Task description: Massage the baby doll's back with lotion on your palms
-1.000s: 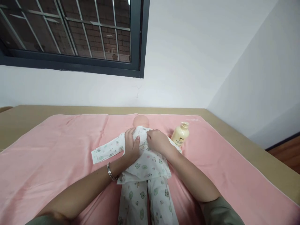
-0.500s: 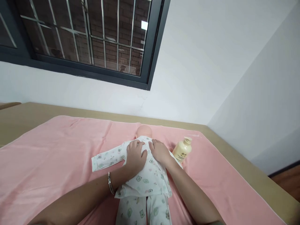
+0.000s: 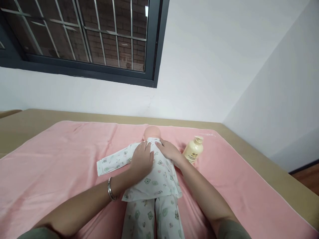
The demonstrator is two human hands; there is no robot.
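Note:
A bald baby doll (image 3: 152,132) lies stretched out on a pink blanket, in a white printed top (image 3: 159,179) and matching trousers (image 3: 165,217). My left hand (image 3: 142,161) rests flat on the left part of its upper body, fingers extended toward the neck. Near the shoulder on the other side, my right hand (image 3: 169,151) lies over the top with its fingers stretched out. One sleeve (image 3: 113,162) spreads out to the left; my right arm partly covers the other. Just right of that hand stands a pale yellow pump bottle (image 3: 193,151), slightly tilted in view.
The pink blanket (image 3: 62,152) covers much of a tan surface (image 3: 251,156), whose border shows at the back and right. Behind it rises a white wall (image 3: 194,66) with a dark-framed, barred window (image 3: 99,36).
The view has shifted a little, so the window sits higher and further left. My right hand has slid slightly toward the doll's shoulder; the left stays on the upper body.

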